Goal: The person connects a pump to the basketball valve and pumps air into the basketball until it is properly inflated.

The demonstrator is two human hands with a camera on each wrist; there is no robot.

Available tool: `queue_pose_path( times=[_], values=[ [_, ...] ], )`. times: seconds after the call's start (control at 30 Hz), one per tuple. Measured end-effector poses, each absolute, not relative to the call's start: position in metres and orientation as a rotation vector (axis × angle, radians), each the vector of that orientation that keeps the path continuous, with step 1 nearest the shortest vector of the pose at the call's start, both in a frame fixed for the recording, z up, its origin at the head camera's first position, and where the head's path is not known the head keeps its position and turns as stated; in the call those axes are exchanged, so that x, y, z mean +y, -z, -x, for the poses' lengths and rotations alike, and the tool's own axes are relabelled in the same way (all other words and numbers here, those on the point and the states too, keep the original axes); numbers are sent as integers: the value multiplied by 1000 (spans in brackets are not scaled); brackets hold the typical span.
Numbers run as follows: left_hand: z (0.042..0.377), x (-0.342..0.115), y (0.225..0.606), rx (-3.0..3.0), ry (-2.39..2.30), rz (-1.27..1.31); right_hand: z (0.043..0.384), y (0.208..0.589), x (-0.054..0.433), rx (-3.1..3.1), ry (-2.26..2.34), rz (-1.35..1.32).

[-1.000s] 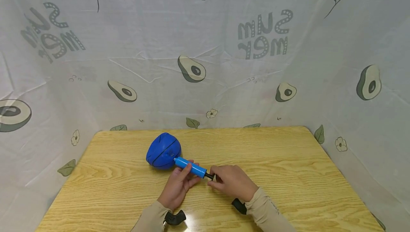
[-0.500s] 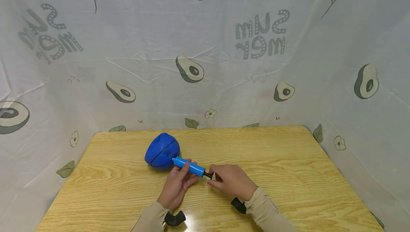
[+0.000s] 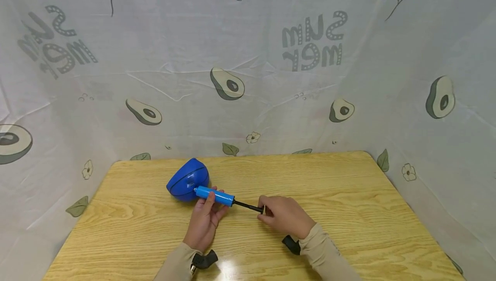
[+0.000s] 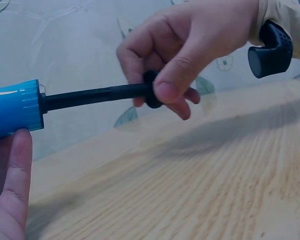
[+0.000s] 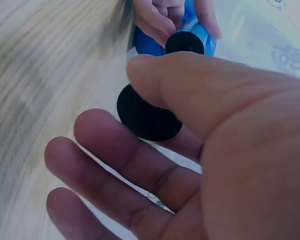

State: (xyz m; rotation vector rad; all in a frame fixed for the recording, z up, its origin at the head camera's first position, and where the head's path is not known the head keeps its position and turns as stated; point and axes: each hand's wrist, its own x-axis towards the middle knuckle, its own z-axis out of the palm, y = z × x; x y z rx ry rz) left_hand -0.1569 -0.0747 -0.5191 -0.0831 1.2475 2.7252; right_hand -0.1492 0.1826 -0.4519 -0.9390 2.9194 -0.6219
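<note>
A partly collapsed blue ball [image 3: 187, 178] with dark lines sits toward the left back of the table. The tip of a blue hand pump [image 3: 215, 196] meets its near right side. My left hand [image 3: 202, 225] grips the pump's barrel, thumb on top and fingers below. Out of the barrel comes a long stretch of black plunger rod [image 4: 97, 97]. At the rod's far end my right hand [image 3: 287, 215] pinches the round black handle [image 5: 146, 117] between thumb and fingers. The other right fingers spread loosely beneath the handle in the right wrist view.
The wood-grain table [image 3: 329, 186] carries all of this. A pale curtain [image 3: 186, 48] printed with avocados hangs behind it and along both sides. Black camera mounts [image 3: 205, 259] sit on both wrists, just over the tabletop.
My right hand has drawn the plunger rod much farther out of the barrel. The left hand, pump and ball have shifted left, and the ball has turned a little.
</note>
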Motion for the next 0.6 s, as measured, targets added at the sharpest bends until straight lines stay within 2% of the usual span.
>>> queue_pose_path(
  times=[0.6],
  values=[
    [164, -86, 518, 1172, -2768, 119, 147, 449, 187, 2917, 609, 894]
  ],
)
